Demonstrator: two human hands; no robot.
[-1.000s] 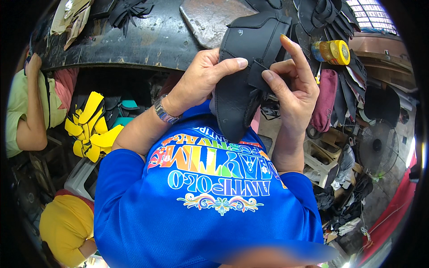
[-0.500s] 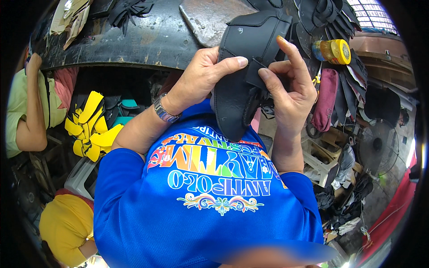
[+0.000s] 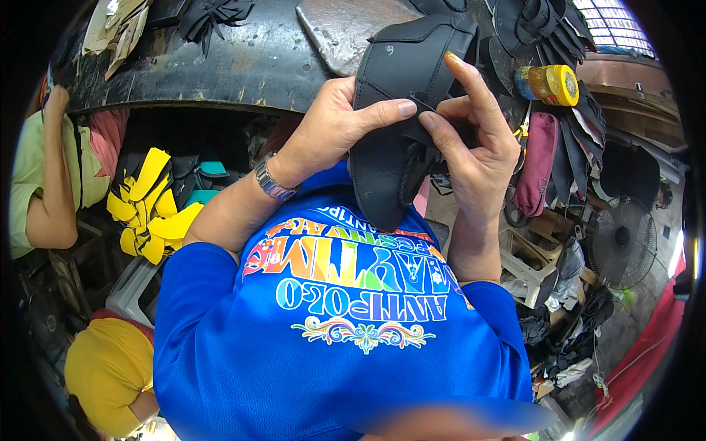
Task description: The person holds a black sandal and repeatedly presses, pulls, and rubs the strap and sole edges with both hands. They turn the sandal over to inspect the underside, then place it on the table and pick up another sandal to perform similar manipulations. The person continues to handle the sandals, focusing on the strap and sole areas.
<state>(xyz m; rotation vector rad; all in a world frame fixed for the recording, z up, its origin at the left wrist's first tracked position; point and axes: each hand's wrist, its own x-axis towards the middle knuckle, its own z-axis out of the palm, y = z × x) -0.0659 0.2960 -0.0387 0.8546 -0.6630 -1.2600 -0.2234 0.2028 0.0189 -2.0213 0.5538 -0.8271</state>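
Note:
A black stitched shoe upper is held up in front of my chest, over the near edge of the workbench. My left hand, with a metal watch at its wrist, grips the upper's left side, thumb across the front and fingers hidden behind. On the other side, my right hand pinches a small black tab or strap at the upper's middle; its thumb lies almost against the left thumb. The right index finger, its tip stained yellowish-brown, points up apart from the upper.
Beyond the upper lies a worn flat slab on the dark workbench. A yellow-lidded jar, maroon pouch and black pieces sit to the right. Yellow cut pieces are piled left. Two people, in green and yellow, are nearby.
The upper has shifted slightly left. The small tab, flat to view before, now shows nearly edge-on as my right thumb has moved a little left toward the left thumb.

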